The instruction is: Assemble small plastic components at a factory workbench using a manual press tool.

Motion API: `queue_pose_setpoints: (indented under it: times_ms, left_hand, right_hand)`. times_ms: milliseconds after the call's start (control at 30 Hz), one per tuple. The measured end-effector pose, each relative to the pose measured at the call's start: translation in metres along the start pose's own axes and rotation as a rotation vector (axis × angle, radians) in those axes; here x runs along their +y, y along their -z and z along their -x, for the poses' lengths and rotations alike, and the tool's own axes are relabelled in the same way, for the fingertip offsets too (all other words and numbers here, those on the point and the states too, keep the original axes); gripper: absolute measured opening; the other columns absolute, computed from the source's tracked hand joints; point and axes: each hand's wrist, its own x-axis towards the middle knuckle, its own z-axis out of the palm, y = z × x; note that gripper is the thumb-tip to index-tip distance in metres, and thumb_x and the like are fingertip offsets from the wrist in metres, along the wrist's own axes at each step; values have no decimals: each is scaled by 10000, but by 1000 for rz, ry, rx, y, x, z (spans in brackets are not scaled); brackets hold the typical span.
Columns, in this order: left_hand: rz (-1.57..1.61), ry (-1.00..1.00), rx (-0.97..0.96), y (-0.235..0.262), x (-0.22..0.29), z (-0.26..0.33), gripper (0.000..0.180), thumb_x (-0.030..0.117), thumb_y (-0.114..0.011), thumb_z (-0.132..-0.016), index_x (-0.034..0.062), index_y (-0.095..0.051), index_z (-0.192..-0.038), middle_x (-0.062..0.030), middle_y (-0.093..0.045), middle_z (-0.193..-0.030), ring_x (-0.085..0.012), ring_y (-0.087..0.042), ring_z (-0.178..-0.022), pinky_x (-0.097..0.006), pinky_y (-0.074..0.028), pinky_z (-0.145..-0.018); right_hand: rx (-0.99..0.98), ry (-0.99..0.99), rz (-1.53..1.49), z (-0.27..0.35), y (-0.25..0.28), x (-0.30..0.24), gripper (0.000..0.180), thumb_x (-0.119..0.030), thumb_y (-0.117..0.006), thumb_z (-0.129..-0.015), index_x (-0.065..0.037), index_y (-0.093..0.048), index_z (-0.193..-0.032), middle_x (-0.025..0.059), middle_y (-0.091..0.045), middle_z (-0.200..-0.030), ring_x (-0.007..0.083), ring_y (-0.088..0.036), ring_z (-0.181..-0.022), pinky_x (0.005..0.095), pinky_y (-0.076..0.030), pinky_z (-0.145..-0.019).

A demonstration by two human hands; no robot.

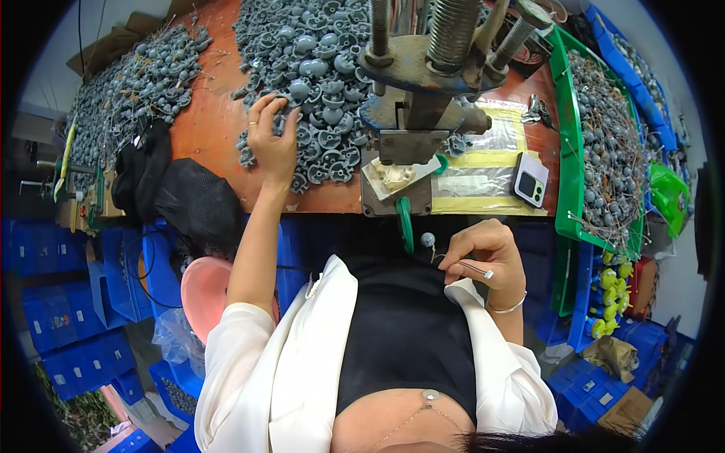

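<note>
A grey part is reached for in the large heap (317,83) by the spread left hand (273,140); what seems a thin wire (472,266) is pinched by the right hand (487,257) off the bench's (211,128) front edge.

The press (430,68) is running off the top edge (upper screws cut short), and the left hand (272,140) is hiding several grey parts (325,113) beneath its fingers.

Bright, even light, sharp centre, strong fisheye bending, black vignette at corners.
</note>
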Motion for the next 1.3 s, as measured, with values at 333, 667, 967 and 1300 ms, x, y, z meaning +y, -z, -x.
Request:
queue_pose_setpoints:
  times_ms: [333,667,967,1300]
  left_hand:
    - [280,-75,-403,3,106,62,402,226,-815,-635,23,-607,-913,-101,-583,-891,-293,-549,-833,-384,-427,-725]
    - [152,34,-551,-9,116,53,437,274,-805,-643,3,-624,-934,-114,-520,-922,-283,-472,-877,-387,-379,-742]
    - [1,-125,-366,-20,56,4,169,96,-692,-737,48,-663,-897,-67,-623,-856,-250,-535,-845,-363,-405,-744]
    - [-343,-193,-491,-42,58,-13,101,77,-605,-670,89,-673,-744,-54,-641,-787,-249,-544,-826,-378,-365,-723]
  right_hand:
    - [-20,-65,35,2,-6,6,42,18,-672,-752,59,-665,-753,110,-656,-661,151,-650,-563,229,-515,-531]
    - [-95,-38,73,-9,-10,10,84,-30,-705,-754,32,-661,-718,89,-635,-628,142,-613,-526,240,-464,-483]
    - [-47,108,93,-8,-8,16,112,-45,-703,-740,10,-649,-659,81,-577,-684,140,-524,-604,255,-376,-516]
    - [43,33,9,-6,-12,18,71,12,-653,-796,35,-704,-840,98,-630,-757,110,-578,-569,207,-465,-500]
